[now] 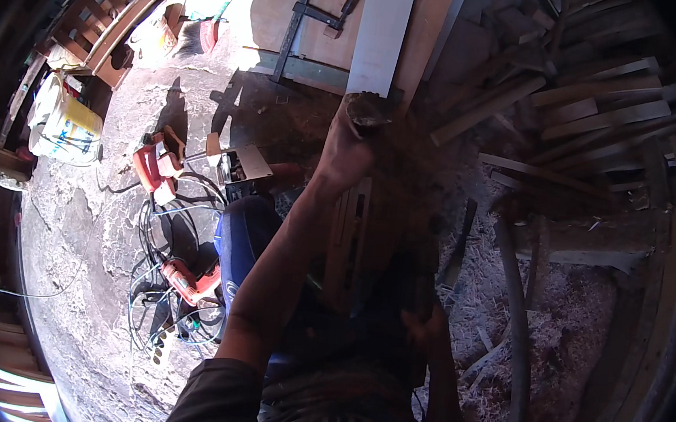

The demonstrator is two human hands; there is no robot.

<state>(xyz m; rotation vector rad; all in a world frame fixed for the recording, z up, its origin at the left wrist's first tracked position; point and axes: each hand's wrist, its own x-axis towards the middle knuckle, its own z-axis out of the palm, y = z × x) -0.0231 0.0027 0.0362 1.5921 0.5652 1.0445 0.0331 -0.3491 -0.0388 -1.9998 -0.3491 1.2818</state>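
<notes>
Left hand (348,153): positioned at the lower end of the white board (382,36), upper centre of the frame; finger closure cannot be determined. Right hand (423,327): in shadow, lower centre; closure likewise cannot be determined. Clamp (298,22): upper centre, left of the board.

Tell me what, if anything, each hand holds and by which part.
The left hand is at the near end of the long, flat, whitish board; its grip cannot be told. Whether the right hand holds anything is lost in shadow.
</notes>
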